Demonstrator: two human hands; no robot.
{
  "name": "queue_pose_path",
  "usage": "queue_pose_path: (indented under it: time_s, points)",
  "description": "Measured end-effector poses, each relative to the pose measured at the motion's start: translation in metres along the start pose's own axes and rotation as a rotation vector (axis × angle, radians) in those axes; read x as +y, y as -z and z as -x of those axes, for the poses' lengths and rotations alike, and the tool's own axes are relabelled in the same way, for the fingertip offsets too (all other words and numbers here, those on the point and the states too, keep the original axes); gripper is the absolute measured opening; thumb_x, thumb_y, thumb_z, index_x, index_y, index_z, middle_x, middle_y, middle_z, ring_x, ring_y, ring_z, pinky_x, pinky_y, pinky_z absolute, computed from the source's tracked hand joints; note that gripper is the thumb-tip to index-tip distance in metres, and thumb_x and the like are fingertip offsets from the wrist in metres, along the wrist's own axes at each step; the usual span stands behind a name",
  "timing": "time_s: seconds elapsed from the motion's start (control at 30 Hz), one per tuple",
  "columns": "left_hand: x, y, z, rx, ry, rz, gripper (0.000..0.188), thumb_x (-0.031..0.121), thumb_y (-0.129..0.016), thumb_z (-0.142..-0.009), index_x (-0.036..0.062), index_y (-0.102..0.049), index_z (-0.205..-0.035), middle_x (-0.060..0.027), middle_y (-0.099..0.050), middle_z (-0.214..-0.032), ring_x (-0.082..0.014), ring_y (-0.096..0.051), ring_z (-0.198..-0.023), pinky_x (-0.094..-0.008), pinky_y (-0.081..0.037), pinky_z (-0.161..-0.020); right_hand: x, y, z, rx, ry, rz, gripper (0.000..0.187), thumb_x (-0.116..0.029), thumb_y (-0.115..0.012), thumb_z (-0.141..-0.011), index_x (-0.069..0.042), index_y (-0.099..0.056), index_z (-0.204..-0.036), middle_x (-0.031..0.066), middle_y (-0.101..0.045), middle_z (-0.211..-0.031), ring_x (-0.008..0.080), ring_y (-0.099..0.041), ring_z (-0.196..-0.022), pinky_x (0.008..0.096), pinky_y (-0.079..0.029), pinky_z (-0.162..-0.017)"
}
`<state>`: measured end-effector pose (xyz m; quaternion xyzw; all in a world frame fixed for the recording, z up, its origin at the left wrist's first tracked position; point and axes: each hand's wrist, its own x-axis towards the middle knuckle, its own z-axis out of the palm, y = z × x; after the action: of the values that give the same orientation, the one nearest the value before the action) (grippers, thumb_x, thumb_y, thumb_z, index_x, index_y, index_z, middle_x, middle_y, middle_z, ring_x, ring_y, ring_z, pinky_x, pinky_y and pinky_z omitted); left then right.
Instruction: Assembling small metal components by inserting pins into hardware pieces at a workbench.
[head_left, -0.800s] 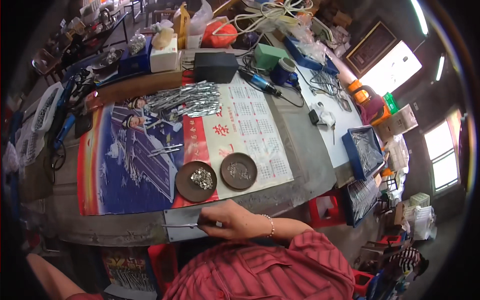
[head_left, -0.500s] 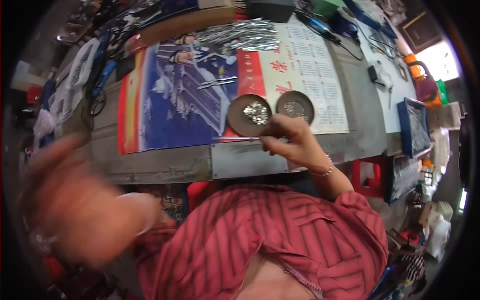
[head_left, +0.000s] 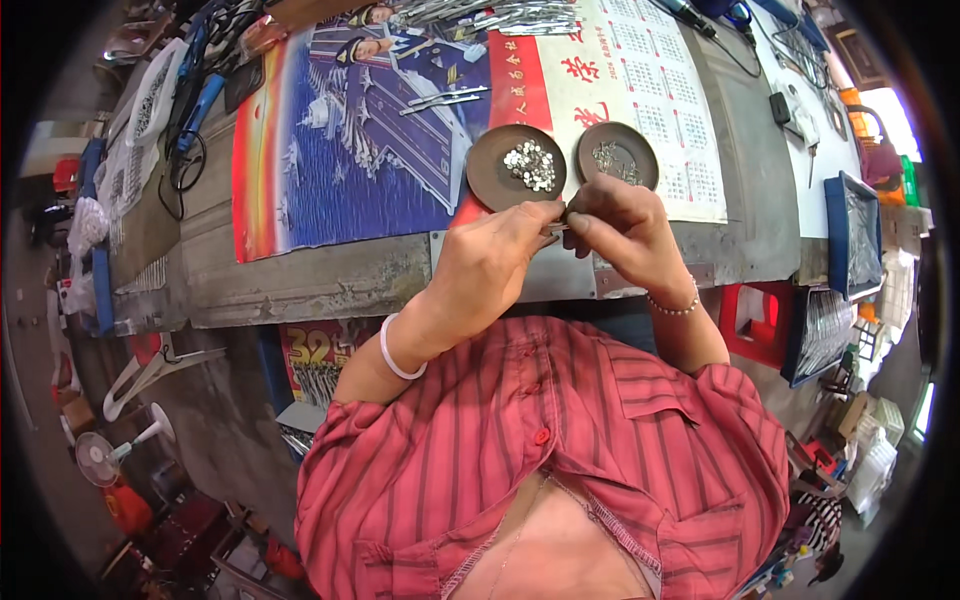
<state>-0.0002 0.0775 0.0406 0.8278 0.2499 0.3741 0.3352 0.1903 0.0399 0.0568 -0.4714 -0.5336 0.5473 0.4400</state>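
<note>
My left hand (head_left: 490,260) and my right hand (head_left: 625,230) meet fingertip to fingertip over the table's front edge. Both pinch a thin metal strip (head_left: 556,228), mostly hidden by the fingers. Just beyond them sits a round brown dish (head_left: 487,180) with a heap of small shiny discs (head_left: 530,165). A second brown dish (head_left: 643,160), to its right and close to my right hand, holds small thin metal pieces (head_left: 612,160). Farther off, slim metal strips (head_left: 445,100) lie on the poster.
The blue-and-red calendar poster (head_left: 340,200) covers much of the grey table (head_left: 320,290). A pile of metal strips (head_left: 520,17) lies at the back. A blue-handled tool (head_left: 203,105) with a cord is at left; a blue tray (head_left: 853,235) stands at right.
My left hand has swung in from the lower left, where it was blurred, to meet my right hand at the strip. The view has shifted, so the table appears higher.
</note>
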Motion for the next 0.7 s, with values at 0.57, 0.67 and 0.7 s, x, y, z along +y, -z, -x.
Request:
queue_pose_path:
  time_s: [0.57, 0.67, 0.7]
  points:
    - [-0.015, -0.009, 0.015, -0.096, -0.050, -0.185, 0.040, -0.003, -0.054, -0.072, 0.0026, -0.057, -0.111, -0.0104, -0.059, -0.075, -0.0270, -0.060, -0.065, -0.0367, -0.049, -0.058, 0.028, 0.003, 0.001, -0.100, 0.539, 0.777, 0.016, -0.010, -0.066, -0.073, -0.003, -0.054, -0.081, 0.0103, -0.049, -0.066, 0.0266, -0.053, -0.058, 0.0370, -0.042, -0.054]
    - [-0.025, -0.010, 0.023, -0.080, 0.040, -0.210, 0.041, -0.003, -0.053, -0.075, 0.0057, -0.058, -0.114, -0.0106, -0.060, -0.077, -0.0267, -0.061, -0.064, -0.0370, -0.049, -0.057, 0.043, 0.007, -0.005, -0.052, 0.136, 0.275, 0.014, -0.011, -0.061, -0.084, 0.001, -0.056, -0.086, 0.0128, -0.052, -0.064, 0.0292, -0.054, -0.059, 0.0342, -0.043, -0.054]
    - [-0.029, -0.010, 0.027, -0.078, 0.083, -0.234, 0.040, -0.004, -0.053, -0.078, 0.0072, -0.058, -0.116, -0.0111, -0.061, -0.078, -0.0256, -0.061, -0.064, -0.0367, -0.049, -0.057, 0.049, 0.009, -0.009, 0.011, 0.008, 0.126, 0.013, -0.011, -0.060, -0.085, 0.002, -0.056, -0.086, 0.0131, -0.052, -0.062, 0.0296, -0.054, -0.058, 0.0332, -0.043, -0.054]
